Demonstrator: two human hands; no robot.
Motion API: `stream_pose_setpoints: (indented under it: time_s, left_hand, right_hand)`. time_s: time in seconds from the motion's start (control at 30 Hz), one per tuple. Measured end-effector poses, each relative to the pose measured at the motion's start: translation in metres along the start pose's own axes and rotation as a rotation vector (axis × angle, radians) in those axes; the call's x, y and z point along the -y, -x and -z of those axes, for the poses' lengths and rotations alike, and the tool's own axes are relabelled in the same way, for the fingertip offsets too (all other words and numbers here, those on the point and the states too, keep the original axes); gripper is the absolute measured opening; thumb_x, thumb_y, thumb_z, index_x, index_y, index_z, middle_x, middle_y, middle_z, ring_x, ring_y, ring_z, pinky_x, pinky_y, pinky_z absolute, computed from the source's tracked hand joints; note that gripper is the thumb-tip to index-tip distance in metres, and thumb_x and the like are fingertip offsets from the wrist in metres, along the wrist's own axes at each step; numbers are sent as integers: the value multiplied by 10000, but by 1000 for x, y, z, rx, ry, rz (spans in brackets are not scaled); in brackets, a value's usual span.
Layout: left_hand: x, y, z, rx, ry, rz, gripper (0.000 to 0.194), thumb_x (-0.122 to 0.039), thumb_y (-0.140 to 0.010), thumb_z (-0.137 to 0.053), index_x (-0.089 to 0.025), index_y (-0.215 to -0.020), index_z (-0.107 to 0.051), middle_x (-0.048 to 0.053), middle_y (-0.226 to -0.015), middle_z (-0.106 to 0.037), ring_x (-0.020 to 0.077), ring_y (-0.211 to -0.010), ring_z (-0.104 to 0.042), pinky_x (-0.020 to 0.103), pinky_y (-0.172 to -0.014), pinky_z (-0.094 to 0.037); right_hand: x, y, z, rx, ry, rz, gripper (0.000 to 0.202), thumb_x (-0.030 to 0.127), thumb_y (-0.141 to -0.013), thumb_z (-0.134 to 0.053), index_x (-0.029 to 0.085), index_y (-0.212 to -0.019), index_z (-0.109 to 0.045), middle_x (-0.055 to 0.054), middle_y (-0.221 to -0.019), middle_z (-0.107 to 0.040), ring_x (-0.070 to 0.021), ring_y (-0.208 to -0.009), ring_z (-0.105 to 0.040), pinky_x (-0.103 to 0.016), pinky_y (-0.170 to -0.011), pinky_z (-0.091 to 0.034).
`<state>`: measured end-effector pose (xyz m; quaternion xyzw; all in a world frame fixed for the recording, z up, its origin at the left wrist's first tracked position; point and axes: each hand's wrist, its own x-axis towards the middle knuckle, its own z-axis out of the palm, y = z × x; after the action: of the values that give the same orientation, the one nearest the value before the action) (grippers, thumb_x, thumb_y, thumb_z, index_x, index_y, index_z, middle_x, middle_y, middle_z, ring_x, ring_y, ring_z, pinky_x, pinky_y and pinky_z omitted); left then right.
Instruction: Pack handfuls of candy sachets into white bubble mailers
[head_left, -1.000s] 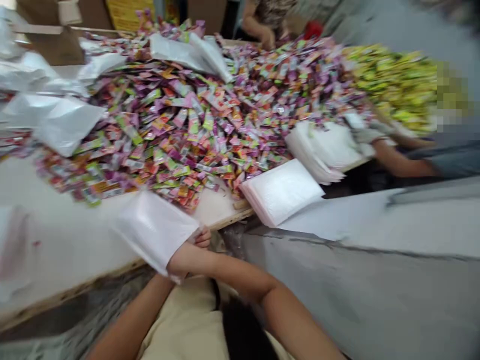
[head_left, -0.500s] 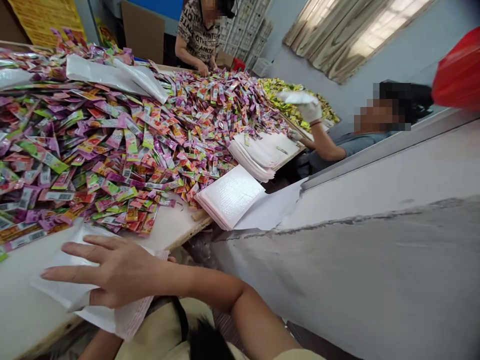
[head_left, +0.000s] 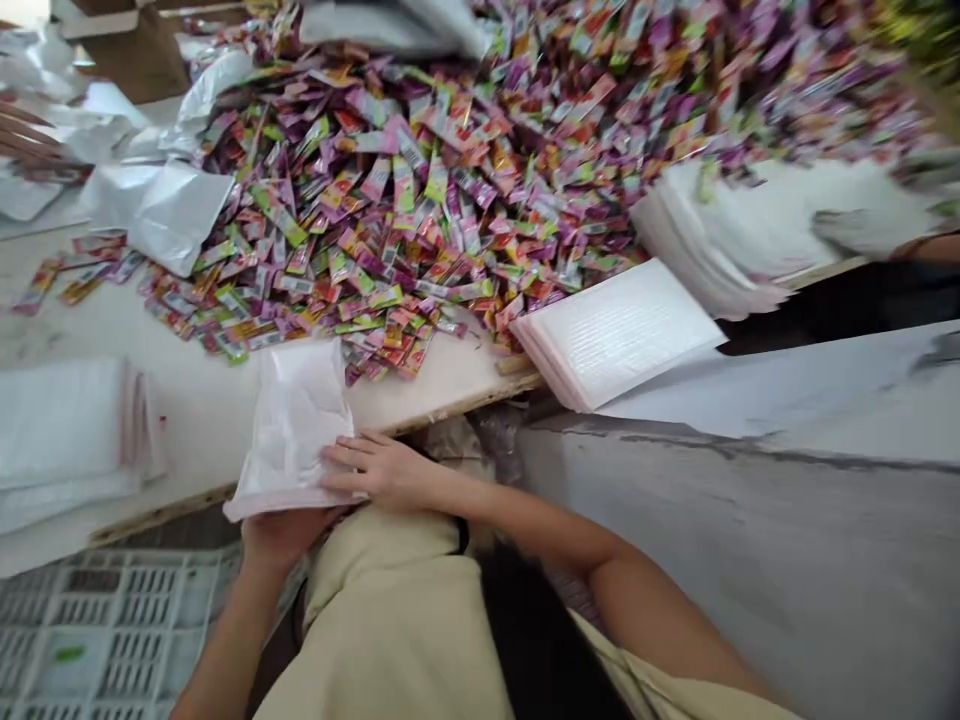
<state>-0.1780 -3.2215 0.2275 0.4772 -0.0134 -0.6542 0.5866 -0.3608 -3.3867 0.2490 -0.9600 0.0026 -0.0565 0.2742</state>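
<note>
White mailer (head_left: 296, 420) held at the table's (head_left: 420, 400) edge.
Glossy and creased (its pinkish flap toward the body), it rests on the left hand (head_left: 289, 530), whose fingers are hidden; the right hand's (head_left: 375, 470) slightly spread fingers press its side, near the packets (head_left: 405, 230).

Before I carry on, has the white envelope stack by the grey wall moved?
No. The white envelope stack hasn't visibly shifted; its left corner still lies beside the wooden block on the table edge.

Packing workshop, seemingly — heaped sachets (head_left: 420, 190)
</note>
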Motion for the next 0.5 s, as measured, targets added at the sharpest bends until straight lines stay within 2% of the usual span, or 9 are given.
stream_pose_setpoints:
  time_s: [0.03,0.1,0.17,0.23,0.3,0.4,0.47,0.5]
  left_hand:
    - [-3,6,7,-23,24,20,791,-709,-683,-650,-323,-1362,-530,82,-1482,-473,421,-1347,-411,637,-1000,-452]
    - [-10,15,19,-73,86,51,805,-613,-635,-707,-285,-1353,-546,105,-1433,-534,450,-1322,-443,676,-1002,-428]
    - [-18,21,29,-132,142,69,681,-498,-681,-697,-212,-1291,-592,147,-1327,-616,434,-1235,-539,671,-986,-439]
    - [-27,25,36,-187,158,112,585,-513,-759,-638,-141,-1210,-632,191,-1222,-667,418,-1136,-613,644,-936,-483]
    - [-34,23,40,-260,111,186,550,-543,-820,-593,-89,-1123,-664,211,-1093,-707,390,-1002,-675,580,-844,-548]
    - [-38,14,40,-409,-56,211,295,-355,-829,-675,-79,-928,-704,135,-814,-733,248,-694,-691,381,-663,-588]
    - [-35,8,33,-428,-141,194,144,-220,-781,-732,-82,-813,-703,77,-688,-703,162,-562,-627,287,-592,-559]
    - [-33,5,27,-401,-162,199,131,-198,-762,-751,-79,-784,-700,66,-669,-694,142,-541,-609,269,-582,-552]
  right_hand:
    - [2,-5,-3,3,-17,32,425,166,-970,-432,209,-1380,-537,-116,-1539,-409,-252,-1416,-381,-468,-1167,-259]
    - [2,-11,-10,18,-57,61,369,150,-967,-443,202,-1293,-607,-109,-1487,-482,-239,-1369,-443,-466,-1155,-283]
    - [-2,-8,-14,23,-107,20,326,125,-955,-458,201,-1201,-659,-100,-1422,-554,-231,-1326,-490,-479,-1148,-293]
    - [-8,2,-14,18,-149,-68,321,89,-935,-469,200,-1149,-681,-94,-1375,-596,-235,-1307,-507,-516,-1143,-288]
    - [-13,11,-12,12,-163,-132,329,52,-904,-483,194,-1112,-695,-94,-1340,-621,-245,-1287,-519,-539,-1136,-285]
    - [-14,15,-4,-46,-144,-171,290,38,-874,-505,165,-1025,-717,-99,-1203,-687,-245,-1149,-585,-494,-1093,-340]
    - [-7,9,2,-116,-139,-184,278,36,-868,-510,150,-1020,-713,-98,-1089,-710,-232,-1034,-603,-428,-1008,-404]
    - [-2,5,4,-150,-142,-186,280,37,-869,-510,146,-1035,-707,-96,-1050,-710,-227,-998,-599,-400,-961,-422]
